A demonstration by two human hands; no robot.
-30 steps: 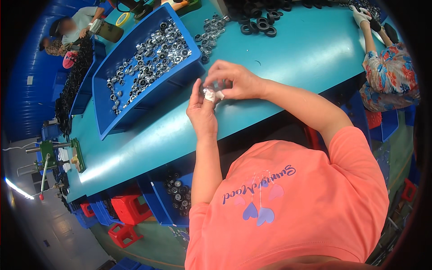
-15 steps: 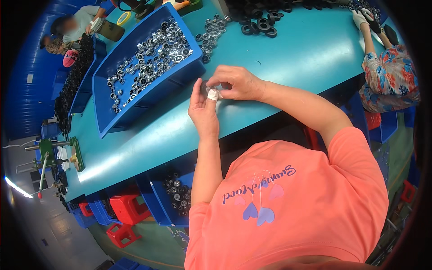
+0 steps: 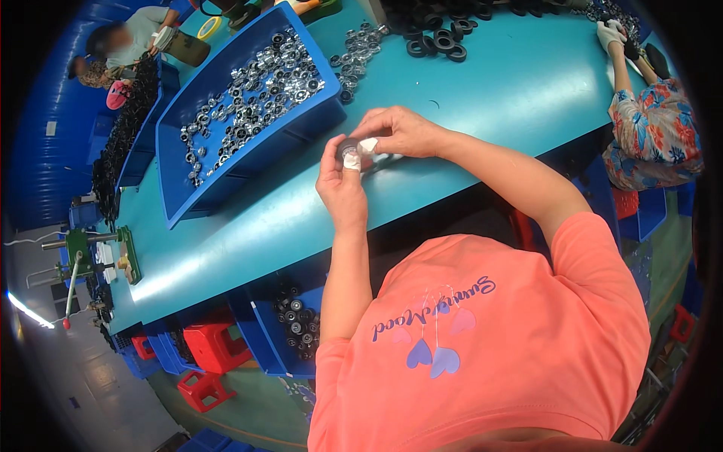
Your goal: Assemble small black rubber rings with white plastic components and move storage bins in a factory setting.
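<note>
Nearest, below the desk's near edge, a blue bin (image 3: pixel 290 331) holds dark rings, with red stools (image 3: pixel 207 354) on the floor beside it.

Over the teal desk (image 3: pixel 248 233), close to its near edge, both hands meet. The left hand (image 3: pixel 340 181) is raised with its fingers pressed together, the taped thumb and forefinger pinching a small ring (image 3: pixel 349 148) with a dark rim. The right hand (image 3: pixel 403 132) curls in from the right; its fingertips, one wrapped in white tape, close on the same ring from the other side. The ring sits between the two hands, lifted just off the desk.

Just beyond the hands, toward the desk's left side, stands a big blue tray (image 3: pixel 226 128) filled with shiny metal rings. A loose heap of the same metal rings (image 3: pixel 350 60) lies by the tray's far right corner. Black rings (image 3: pixel 433 34) are piled along the far edge.

At the far right corner, another person's gloved hand (image 3: pixel 610 34) rests on the desk, the sleeve flowered. At the far left corner a third person (image 3: pixel 128 38) sits by a row of dark parts (image 3: pixel 124 128).
</note>
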